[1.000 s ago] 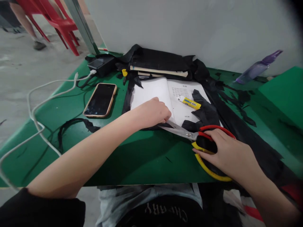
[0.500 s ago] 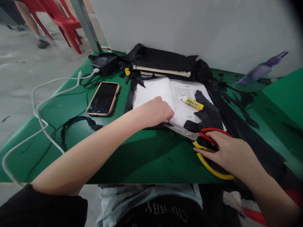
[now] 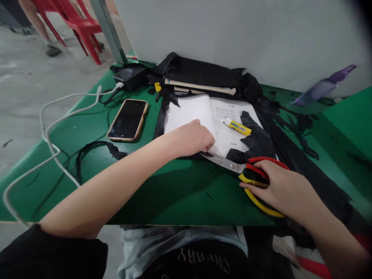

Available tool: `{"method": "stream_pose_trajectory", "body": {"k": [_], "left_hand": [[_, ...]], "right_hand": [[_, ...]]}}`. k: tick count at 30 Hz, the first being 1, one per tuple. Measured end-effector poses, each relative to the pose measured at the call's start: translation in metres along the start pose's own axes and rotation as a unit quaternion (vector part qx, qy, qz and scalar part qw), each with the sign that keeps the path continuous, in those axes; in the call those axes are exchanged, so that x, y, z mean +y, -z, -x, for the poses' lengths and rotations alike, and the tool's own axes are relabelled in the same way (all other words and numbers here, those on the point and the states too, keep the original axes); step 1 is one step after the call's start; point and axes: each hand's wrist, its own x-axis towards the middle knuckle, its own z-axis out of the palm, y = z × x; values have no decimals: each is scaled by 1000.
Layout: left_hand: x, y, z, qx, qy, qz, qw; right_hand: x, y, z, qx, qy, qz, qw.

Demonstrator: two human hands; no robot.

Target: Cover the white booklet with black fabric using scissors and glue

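Observation:
An open book with printed pages lies on a black cover on the green table. My left hand is closed over its lower middle, fingers curled under; what they pinch, if anything, is hidden. My right hand grips the red and yellow handles of large scissors. The blades point left, their tip just beneath my left hand at the book's lower edge. On the right page rest a yellow tube and pieces of black cloth.
A phone, white cable and black box are at left. Behind the book lies a black-wrapped bundle. A purple spray bottle leans at right, near black scraps. Red chairs and a person's leg are beyond.
The view has shifted very slightly. Both hands and the scissors keep nearly the same position over the book, with the scissor handles a little closer together.

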Motion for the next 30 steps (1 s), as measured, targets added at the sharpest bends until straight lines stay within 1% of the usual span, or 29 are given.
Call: {"method": "stream_pose_trajectory", "body": {"k": [3,8,12,17,21,30], "left_hand": [[-1,0,0,1,0,4,1000],[-1,2,1,-4,1,-5,1000],[-1,3,1,-8,7,-9,1000],[0,4,2,-2,8,-6,1000],[-1,3,2,6,5,-6,1000],[1,6,2,-5,11,-6,1000]], "right_hand": [[-1,2,0,1,-7,12,1000],[0,1,0,-7,23,26,999],[0,0,-2,-10,34,33,999],[-4,-1,-2,-16,23,48,998],[-9,1,-5,-22,26,21,999],[-15,2,-13,-7,49,35,998]]}}
